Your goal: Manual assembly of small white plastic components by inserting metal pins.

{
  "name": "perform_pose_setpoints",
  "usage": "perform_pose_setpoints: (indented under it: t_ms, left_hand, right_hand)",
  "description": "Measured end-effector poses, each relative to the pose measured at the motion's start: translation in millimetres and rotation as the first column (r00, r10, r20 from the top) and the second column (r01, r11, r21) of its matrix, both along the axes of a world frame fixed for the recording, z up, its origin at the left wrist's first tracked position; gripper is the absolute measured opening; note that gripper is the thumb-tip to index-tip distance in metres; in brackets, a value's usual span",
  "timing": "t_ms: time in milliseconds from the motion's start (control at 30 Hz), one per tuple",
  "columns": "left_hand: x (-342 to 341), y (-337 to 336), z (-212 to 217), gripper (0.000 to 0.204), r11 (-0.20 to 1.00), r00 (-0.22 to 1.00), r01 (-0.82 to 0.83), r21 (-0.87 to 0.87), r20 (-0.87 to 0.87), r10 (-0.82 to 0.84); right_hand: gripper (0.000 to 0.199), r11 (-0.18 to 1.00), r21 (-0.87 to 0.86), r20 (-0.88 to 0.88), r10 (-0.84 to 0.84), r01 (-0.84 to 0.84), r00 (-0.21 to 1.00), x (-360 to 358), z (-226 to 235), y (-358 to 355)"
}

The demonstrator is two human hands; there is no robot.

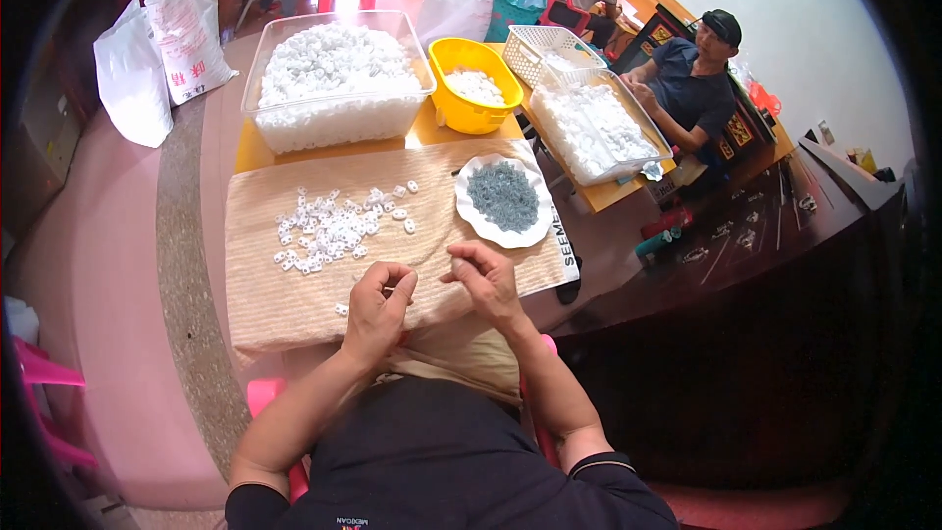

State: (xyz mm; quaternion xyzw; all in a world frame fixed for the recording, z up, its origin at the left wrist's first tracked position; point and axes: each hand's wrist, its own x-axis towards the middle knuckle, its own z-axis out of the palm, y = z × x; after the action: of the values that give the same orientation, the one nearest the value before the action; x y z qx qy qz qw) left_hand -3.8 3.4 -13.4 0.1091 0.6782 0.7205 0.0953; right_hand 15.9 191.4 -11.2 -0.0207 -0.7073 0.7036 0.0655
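Observation:
Both my hands are over the near part of a beige striped cloth (270, 304) on the table. My left hand (378, 306) is closed in a pinch; a pale bit shows at the fingertips, too small to name. A short gap away, my right hand (488, 285) has its thumb and forefinger pressed together, and what they hold, if anything, cannot be made out. Beyond my left hand lies a loose spread of small white plastic pieces with dark holes (329, 228). A scalloped white plate (531, 234) past my right hand holds a heap of small dark grey pieces (501, 195).
A clear tub (339, 116) full of white pieces and a yellow basin (461, 120) stand behind the cloth. To the right, a person (692, 88) sits by another bin of white pieces (594, 128). White sacks (186, 39) stand on the floor at left.

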Motion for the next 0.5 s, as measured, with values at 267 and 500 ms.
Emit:
perform_pose_setpoints:
  t_ms: [267, 500]
  left_hand:
    - [-1.0, 0.5, -4.0, 0.018, 0.994, 0.995, 0.047, 0.098, 0.078, -0.055]
    - [-1.5, 1.0, -4.2, 0.019, 0.987, 0.989, 0.06, 0.147, 0.128, -0.079]
  right_hand:
    - [0.009, 0.914, 0.313, -0.156, -0.219, 0.258, 0.963, -31.6, 6.1, 49.9]
    - [0.012, 0.467, 0.802, -0.331, -0.173, 0.373, 0.928, -50.8, 13.7, 76.1]
